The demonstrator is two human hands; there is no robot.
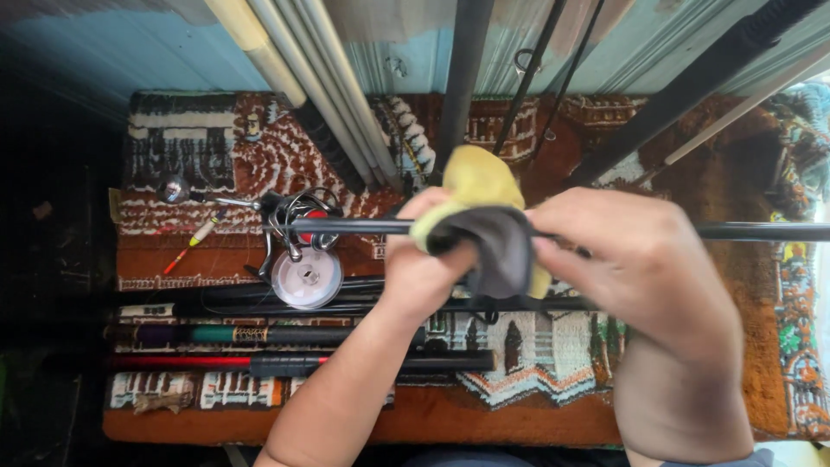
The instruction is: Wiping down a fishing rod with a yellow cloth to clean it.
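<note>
Two hands work one rod (346, 227), mid-wipe, I judge: the left hand (424, 264) clamps a cloth (484, 220) round it, the right hand (635, 259) pinches at 3 o'clock. Next likely needs sliding the cloth along. Rod: dark, slim, level (reel (304, 259) at 9 o'clock).

One cloth (484, 207), one reel (303, 246), two hands (428, 259)

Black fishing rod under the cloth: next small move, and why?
Probably slide the yellow-and-grey cloth rightward along the black fishing rod. The left hand pinches the cloth around the rod near the spinning reel; the right hand steadies it, and bare shaft extends right.
</note>
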